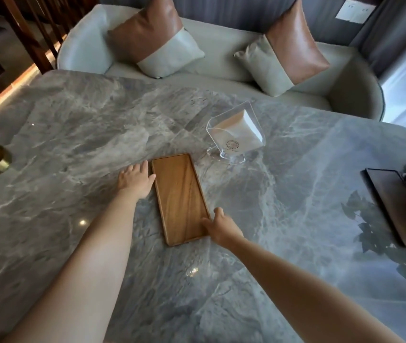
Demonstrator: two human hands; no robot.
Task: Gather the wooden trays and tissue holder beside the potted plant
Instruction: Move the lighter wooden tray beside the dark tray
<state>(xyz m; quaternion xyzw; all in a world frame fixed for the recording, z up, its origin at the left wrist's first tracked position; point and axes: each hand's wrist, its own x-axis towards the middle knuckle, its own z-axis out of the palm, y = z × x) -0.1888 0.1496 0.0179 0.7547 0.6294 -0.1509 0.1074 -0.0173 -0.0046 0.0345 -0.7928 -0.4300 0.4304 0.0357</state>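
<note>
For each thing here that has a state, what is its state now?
wooden tray: flat on the table, empty.
left hand: touching the tray's left edge.
right hand: at the tray's near right corner.
tissue holder: upright, holding tissues, untouched.
dark tray: carrying dark vessels.

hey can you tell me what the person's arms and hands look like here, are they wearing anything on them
Both arms are bare as far up as the view shows: no sleeves appear. The left hand and right hand wear no gloves, and no watch, bracelet or ring is visible on the wrists or on the fingers that show. No markings or bandages are visible on the forearms.
</note>
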